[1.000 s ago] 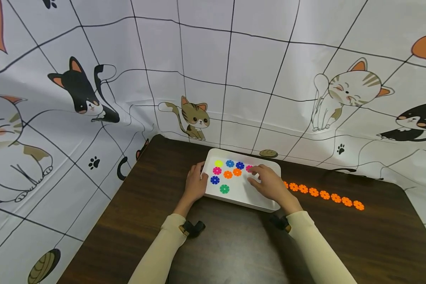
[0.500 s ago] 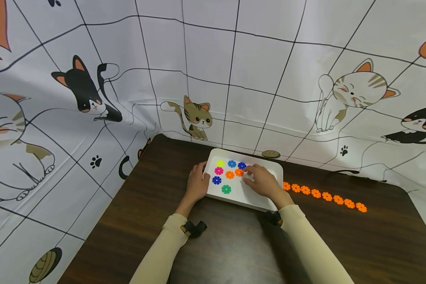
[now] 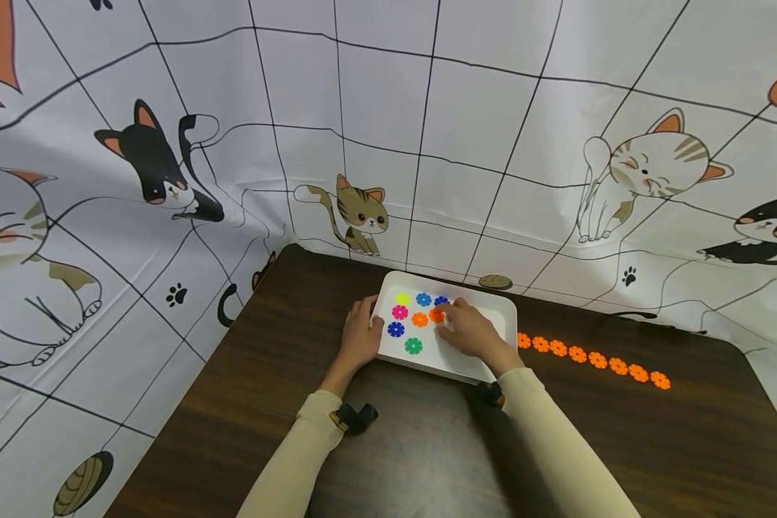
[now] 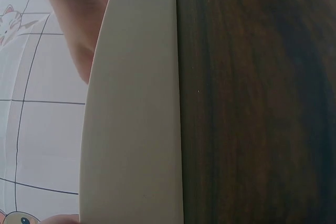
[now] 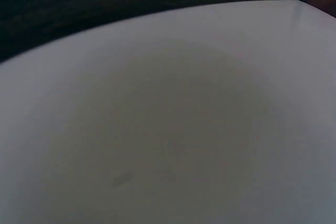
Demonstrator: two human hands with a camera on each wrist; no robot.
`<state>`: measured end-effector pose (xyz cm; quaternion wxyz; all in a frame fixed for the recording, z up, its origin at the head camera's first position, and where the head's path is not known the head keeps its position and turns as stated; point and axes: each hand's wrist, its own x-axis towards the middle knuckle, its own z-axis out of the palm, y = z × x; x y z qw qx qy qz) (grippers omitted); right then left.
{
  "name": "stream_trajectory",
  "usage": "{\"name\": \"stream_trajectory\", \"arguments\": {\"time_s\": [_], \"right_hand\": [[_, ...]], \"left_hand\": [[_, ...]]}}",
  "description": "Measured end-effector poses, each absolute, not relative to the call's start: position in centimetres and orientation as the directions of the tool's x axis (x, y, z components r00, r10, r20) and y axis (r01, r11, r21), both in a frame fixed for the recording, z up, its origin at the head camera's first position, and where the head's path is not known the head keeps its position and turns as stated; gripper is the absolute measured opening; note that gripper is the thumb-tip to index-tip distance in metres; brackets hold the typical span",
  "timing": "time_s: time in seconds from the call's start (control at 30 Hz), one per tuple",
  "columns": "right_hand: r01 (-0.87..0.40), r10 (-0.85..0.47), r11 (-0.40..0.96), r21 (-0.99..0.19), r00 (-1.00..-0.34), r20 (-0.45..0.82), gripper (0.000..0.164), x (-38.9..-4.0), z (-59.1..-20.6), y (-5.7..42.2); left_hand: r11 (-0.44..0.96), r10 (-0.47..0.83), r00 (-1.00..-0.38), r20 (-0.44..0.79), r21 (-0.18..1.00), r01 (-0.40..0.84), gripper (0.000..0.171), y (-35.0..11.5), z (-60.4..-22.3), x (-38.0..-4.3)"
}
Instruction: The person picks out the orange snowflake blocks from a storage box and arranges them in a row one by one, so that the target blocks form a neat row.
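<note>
In the head view, my left hand (image 3: 360,337) grips the left side of a white tray (image 3: 505,316), its thumb over the rim. My right hand (image 3: 473,329) reaches over the tray with bent fingers. Its fingertips are at an orange notched plastic disc (image 3: 437,315) and partly cover it; whether they pinch it is unclear. Nearby lie another orange disc (image 3: 419,320), a dark blue disc (image 3: 441,301), a light blue disc (image 3: 424,299), a yellow disc (image 3: 403,298), a pink disc (image 3: 399,312), a second dark blue disc (image 3: 396,329) and a green disc (image 3: 414,346).
Right of the tray, a row of several orange discs (image 3: 598,360) runs across the dark wooden table (image 3: 414,453). A white curtain (image 3: 479,108) printed with cats stands behind and to the left. The left wrist view shows the tray's outer wall (image 4: 131,108).
My right hand has moved left, from a pink disc to the orange disc; that pink disc is now out of sight, where the hand is. My left hand keeps its hold on the tray.
</note>
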<state>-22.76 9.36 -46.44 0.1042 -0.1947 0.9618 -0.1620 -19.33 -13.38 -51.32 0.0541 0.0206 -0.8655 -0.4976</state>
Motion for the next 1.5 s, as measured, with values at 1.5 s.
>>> {"name": "stream_trajectory", "arguments": {"time_s": [1.5], "right_hand": [[-0.323,-0.369,0.912,-0.254,-0.916,-0.158,0.045,-22.4,-46.9,8.8]], "left_hand": [[0.504,-0.097,-0.992,0.078,0.863,0.019,0.046,-13.2,-51.1,-19.2]]}}
